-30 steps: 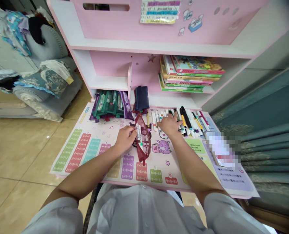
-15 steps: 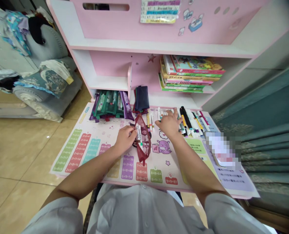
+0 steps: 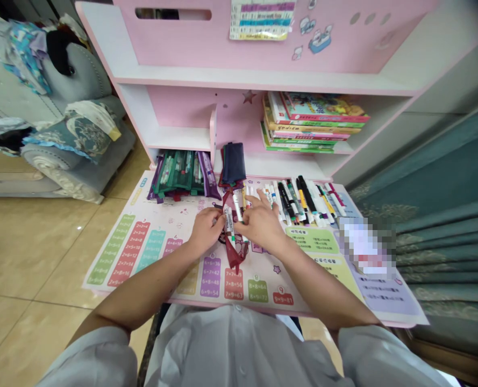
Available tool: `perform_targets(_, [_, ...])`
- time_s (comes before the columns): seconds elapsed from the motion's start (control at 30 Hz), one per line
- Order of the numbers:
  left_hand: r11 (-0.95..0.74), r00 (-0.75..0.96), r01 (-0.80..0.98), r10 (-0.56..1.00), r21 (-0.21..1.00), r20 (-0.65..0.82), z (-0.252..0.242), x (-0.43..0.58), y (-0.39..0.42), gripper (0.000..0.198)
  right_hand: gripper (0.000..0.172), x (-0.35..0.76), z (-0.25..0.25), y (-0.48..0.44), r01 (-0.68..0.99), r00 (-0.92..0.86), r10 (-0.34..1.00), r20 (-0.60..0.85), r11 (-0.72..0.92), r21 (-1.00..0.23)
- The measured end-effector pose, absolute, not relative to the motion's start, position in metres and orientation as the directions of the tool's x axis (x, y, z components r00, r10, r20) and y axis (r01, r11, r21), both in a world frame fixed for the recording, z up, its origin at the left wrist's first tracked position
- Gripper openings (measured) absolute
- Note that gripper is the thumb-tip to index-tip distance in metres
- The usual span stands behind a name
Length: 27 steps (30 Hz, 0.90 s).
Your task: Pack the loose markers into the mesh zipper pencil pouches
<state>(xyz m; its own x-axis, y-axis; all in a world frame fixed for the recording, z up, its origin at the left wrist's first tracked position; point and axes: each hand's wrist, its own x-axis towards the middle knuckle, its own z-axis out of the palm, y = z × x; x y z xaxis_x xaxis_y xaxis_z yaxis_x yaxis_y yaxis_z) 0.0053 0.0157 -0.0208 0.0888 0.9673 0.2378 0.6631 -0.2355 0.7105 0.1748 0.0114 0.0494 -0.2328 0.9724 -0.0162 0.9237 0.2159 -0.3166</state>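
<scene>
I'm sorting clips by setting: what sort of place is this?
Probably a room in a home, at a child's study desk: the pink desk bears printed multiplication tables, books are stacked at its back, and clothes lie over a grey sofa nearby.

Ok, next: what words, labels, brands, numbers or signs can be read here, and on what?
On the desk mat:
"6×6=36", "6×7=42", "6×8=48", "6×9=54": purple block
"7×8=56", "7×9=63": red block beside it
"8×8=64", "8×9=72": green block
"9×9=81": small red block
"2×2=4" down to "2×8=16": tall red column
Too small or blurred to read: the markers, the books, the pixelated patch, the paper note on the pink panel, and the mat's other print.
</scene>
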Motion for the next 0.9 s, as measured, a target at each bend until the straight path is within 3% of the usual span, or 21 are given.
perform_targets(0.4, [-0.247, 0.095, 0.663, 0.964, 0.706, 0.248, -0.021, 0.005, 0.016, 0.023, 0.033, 0.156, 0.037, 0.007, 0.948, -0.257, 0.954, -0.156, 0.217, -0.232])
perform_targets(0.9, [-0.249, 0.088, 0.675, 0.962, 0.695, 0.259, -0.022, 0.005, 0.016, 0.023, 0.036, 0.155, 0.027, 0.01, 0.953, -0.265, 0.949, -0.173, 0.23, -0.198])
